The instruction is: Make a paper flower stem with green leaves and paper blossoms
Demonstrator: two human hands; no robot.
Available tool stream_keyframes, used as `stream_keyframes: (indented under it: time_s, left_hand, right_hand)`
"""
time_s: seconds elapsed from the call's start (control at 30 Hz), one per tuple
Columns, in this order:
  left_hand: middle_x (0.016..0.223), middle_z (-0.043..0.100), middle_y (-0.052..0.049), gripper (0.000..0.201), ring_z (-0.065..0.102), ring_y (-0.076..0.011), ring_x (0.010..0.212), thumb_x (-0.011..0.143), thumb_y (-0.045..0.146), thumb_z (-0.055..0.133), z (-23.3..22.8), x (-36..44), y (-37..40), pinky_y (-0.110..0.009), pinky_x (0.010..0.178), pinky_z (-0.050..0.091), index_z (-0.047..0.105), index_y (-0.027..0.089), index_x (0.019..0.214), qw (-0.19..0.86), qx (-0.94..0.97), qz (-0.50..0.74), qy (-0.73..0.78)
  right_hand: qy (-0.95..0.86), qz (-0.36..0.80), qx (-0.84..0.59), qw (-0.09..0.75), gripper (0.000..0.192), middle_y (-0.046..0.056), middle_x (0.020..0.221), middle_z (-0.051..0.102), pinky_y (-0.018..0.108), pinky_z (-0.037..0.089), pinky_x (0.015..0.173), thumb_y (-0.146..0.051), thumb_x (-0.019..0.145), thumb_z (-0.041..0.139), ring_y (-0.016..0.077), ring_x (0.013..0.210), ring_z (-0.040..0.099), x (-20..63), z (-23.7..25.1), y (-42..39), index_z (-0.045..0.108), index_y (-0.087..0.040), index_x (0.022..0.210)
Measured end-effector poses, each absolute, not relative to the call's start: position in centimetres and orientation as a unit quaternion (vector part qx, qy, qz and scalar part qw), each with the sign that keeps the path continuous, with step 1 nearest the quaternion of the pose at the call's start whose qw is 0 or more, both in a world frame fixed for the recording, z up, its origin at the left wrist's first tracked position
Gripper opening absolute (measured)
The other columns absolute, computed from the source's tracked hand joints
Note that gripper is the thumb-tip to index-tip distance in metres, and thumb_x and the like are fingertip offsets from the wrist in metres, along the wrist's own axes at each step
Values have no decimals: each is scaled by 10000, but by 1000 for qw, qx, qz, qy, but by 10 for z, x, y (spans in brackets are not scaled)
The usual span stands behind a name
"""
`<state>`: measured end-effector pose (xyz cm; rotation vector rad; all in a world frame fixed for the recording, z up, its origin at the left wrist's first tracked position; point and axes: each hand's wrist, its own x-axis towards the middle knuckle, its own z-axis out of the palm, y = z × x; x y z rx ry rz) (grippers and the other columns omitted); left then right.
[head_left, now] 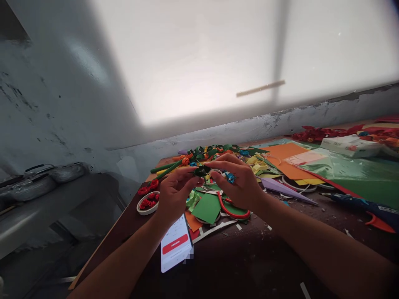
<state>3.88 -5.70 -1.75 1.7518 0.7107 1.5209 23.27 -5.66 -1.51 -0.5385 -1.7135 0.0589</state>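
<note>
My left hand and my right hand meet over the middle of a dark wooden table. Together their fingertips pinch a small dark green paper piece. Under the hands lie green paper scraps, red-handled scissors and a heap of coloured paper strips. A phone with a lit screen and a red button lies below my left wrist.
A white tape roll holding small red paper roses sits left of my hand. Orange, green and yellow paper sheets spread to the right, with a tissue pack and red paper flowers behind. A grey wall backs the table.
</note>
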Motion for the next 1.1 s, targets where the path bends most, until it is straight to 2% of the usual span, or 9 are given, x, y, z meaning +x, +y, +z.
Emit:
stream_keyframes:
  time_s: [0.1,0.17,0.37,0.53,0.63,0.8,1.1]
  left_hand:
    - [860,774,-22,198,769,-176,798,854,224,773,-15,33,-51,-293,766,638,739,206,1049,392,653,594,258]
    - [869,784,-26,204,771,-177,802,846,222,782,-15,29,-48,-288,762,637,748,210,1047,400,651,595,248]
    - [859,807,-47,184,778,-193,772,867,270,759,-14,25,-49,-307,753,645,787,195,1033,363,675,581,273]
    - [895,808,-46,188,776,-182,779,896,287,727,-14,25,-52,-287,757,635,807,219,1053,317,693,582,283]
    - [883,798,-48,179,768,-186,764,884,323,742,-13,25,-50,-316,752,643,816,225,1015,369,671,589,257]
    - [862,774,-62,198,751,-195,772,844,352,785,-8,27,-48,-339,725,642,816,206,974,477,633,568,223]
    - [799,751,-49,209,742,-193,793,833,343,792,-12,29,-52,-346,750,658,824,183,964,449,634,570,267]
  right_hand:
    - [-749,63,-216,624,336,74,1088,673,359,571,836,-236,876,720,206,977,671,234,-18,-55,686,-250,1210]
    - [-742,96,-228,623,382,73,1114,686,360,586,850,-229,834,767,205,971,689,233,-20,-53,677,-244,1206]
    - [-715,137,-249,639,259,38,930,776,312,594,731,-210,842,765,183,812,725,231,-26,-48,753,-232,1099]
    - [-749,109,-218,616,276,46,945,765,325,571,756,-227,924,680,179,834,701,236,-23,-49,740,-238,1193]
    - [-755,138,-183,615,252,52,935,752,320,569,757,-187,977,586,168,840,692,238,-20,-48,751,-236,1161]
    - [-739,140,-161,639,258,48,960,749,306,580,742,-147,909,681,171,866,687,233,-21,-48,778,-278,1108]
    - [-737,129,-166,643,245,49,949,770,310,601,709,-213,875,754,182,837,714,231,-26,-45,791,-293,1103]
